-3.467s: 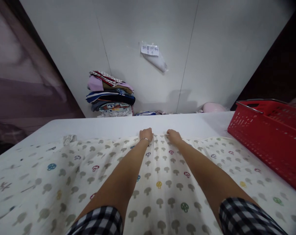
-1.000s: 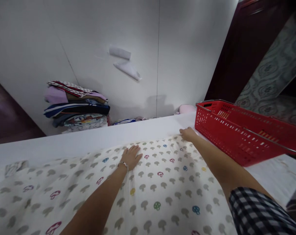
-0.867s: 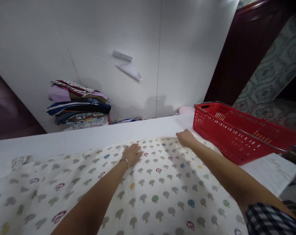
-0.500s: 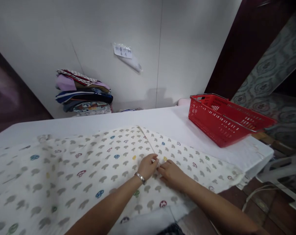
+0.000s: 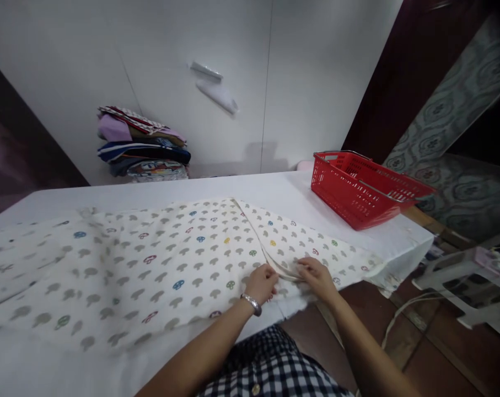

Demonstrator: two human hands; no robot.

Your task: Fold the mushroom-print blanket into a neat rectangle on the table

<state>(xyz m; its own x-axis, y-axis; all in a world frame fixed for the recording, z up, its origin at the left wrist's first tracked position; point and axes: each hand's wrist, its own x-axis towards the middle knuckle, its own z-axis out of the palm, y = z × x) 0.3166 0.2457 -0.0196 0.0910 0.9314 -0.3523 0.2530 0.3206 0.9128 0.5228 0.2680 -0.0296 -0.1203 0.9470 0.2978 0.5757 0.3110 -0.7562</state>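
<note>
A cream cloth (image 5: 159,259) printed with small grey and coloured mushrooms lies spread over the white table (image 5: 274,193). Its right part is folded over, with a folded edge running from the far middle toward me. My left hand (image 5: 261,283), with a bracelet at the wrist, is closed on that edge near the table's front. My right hand (image 5: 315,275) is next to it, fingers pinched on the same edge of the cloth.
A red plastic basket (image 5: 363,189) stands at the table's far right corner. A stack of folded clothes (image 5: 144,146) sits against the white wall behind the table. A white plastic stool (image 5: 464,275) and a cable lie on the floor to the right.
My hands slid from the cloth's far edge back along the fold to the near edge, coming together. The right part of the cloth now lies folded over. The view pulled back.
</note>
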